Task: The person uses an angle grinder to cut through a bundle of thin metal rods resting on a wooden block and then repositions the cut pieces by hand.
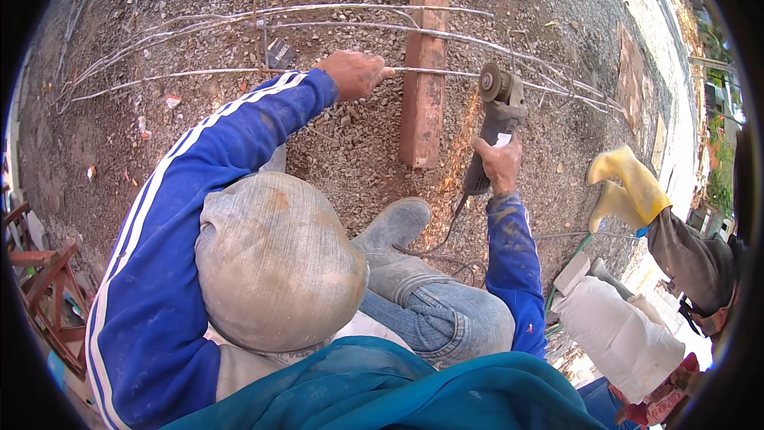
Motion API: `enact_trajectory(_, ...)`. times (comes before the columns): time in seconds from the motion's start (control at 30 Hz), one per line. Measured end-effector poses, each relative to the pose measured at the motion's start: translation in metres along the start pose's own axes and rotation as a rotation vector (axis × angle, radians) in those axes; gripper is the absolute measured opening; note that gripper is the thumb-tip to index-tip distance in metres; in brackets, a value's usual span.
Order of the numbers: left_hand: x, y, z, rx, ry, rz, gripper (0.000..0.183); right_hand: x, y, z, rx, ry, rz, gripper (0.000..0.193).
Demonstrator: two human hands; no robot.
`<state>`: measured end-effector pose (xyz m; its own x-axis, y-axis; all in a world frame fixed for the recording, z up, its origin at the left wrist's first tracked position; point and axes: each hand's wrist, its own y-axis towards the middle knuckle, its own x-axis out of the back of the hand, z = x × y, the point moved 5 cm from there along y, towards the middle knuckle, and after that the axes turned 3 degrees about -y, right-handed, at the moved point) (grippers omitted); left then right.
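My left hand [354, 76] is closed around a thin metal rod [442, 72] that lies across a wooden beam [419, 123]. In my right hand [501, 166] is an angle grinder [500, 123], gripped by its body with the disc end pointing away from me. Its disc [490, 81] is at the rod, just right of the beam. Orange sparks [455, 171] stream down from there towards my boot. Several more long rods [350, 25] lie farther off, also crossing the beam.
Gravel [350, 143] covers the ground. The grinder's cord [455, 227] runs back near my grey boot [402, 227]. At the right stands another person in yellow boots [633, 179], beside a white sack [617, 330]. Reddish metal frames [52, 279] stand at the left edge.
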<state>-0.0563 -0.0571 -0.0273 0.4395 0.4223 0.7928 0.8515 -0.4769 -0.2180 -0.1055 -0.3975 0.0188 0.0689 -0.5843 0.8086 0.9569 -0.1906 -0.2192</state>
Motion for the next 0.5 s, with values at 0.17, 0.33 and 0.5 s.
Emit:
enact_trajectory(0.17,-0.003,0.001,0.002,0.006,0.002,0.000,0.044,0.001,-0.002,0.004,0.022,0.022,-0.039,0.056)
enact_trajectory(0.33,-0.003,0.001,0.003,-0.015,-0.010,-0.023,0.044,-0.003,0.002,-0.002,-0.021,0.106,0.008,0.055)
enact_trajectory(0.5,-0.005,0.003,0.004,-0.015,-0.019,-0.026,0.044,-0.005,0.006,-0.014,0.008,0.126,0.006,0.051)
